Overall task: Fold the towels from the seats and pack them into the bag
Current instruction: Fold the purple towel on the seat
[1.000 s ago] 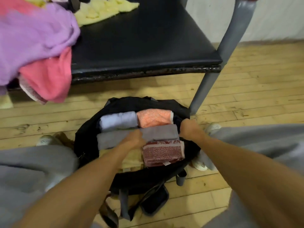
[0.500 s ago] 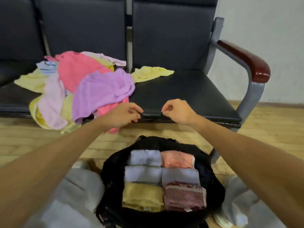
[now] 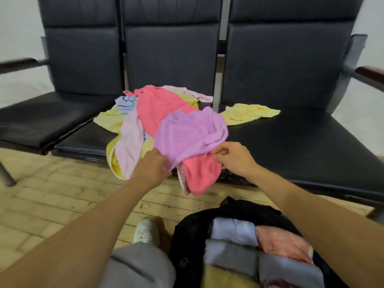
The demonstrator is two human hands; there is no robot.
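left fingers curl into the lower hem of the purple towel; right fingers pinch the same hem further along, probably on cloth, blur makes contact hard to confirm. left hand and right hand are spread along one edge, likely so it lifts flat for folding. it tops the pile on the middle seat, over a pink towel hanging off the front. yellow towel lies alone on the next seat. bag sits open on the floor close below for short transfers, folded towels in rows inside; task partway, pile left
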